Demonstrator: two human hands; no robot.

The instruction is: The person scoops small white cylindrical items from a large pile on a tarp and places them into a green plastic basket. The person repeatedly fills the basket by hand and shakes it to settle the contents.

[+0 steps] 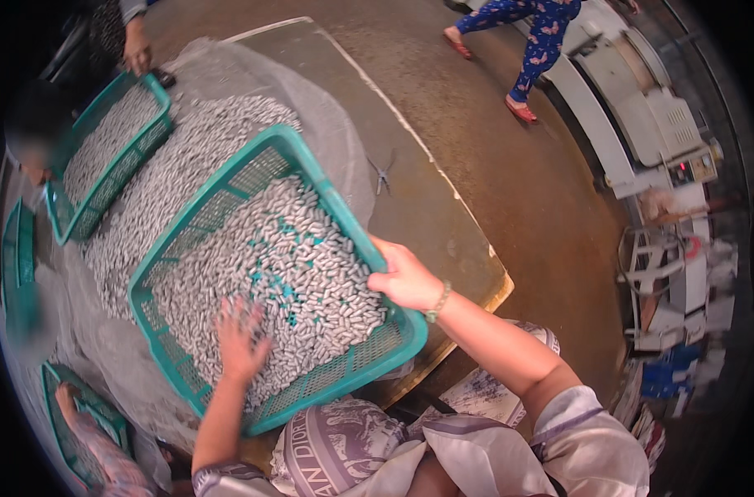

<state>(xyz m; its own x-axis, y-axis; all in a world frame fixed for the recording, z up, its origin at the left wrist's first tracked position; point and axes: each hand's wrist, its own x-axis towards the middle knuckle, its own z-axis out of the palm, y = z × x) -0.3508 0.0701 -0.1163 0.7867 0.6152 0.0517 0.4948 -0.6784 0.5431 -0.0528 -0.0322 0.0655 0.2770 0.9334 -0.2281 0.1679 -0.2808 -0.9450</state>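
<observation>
A green plastic basket [196, 403] with mesh walls is tilted in front of me, its near end by my lap. Many small silvery, capsule-shaped pieces [327, 286] lie in it, and the green floor shows through near the middle. My right hand [406, 277] grips the basket's right rim, thumb on the inside. Over the pieces at the basket's left, my left hand [243, 340] touches them with fingers apart, slightly smeared by motion. I cannot make out any piece held in it.
A large heap of the same pieces [174, 166] lies on a translucent sheet [335, 137] over the table [418, 224]. Pliers [382, 174] rest there. Another person's hand [137, 50] is at a second basket [112, 195]. More baskets stand left; machines [642, 124] and a walking person [543, 50] are at right.
</observation>
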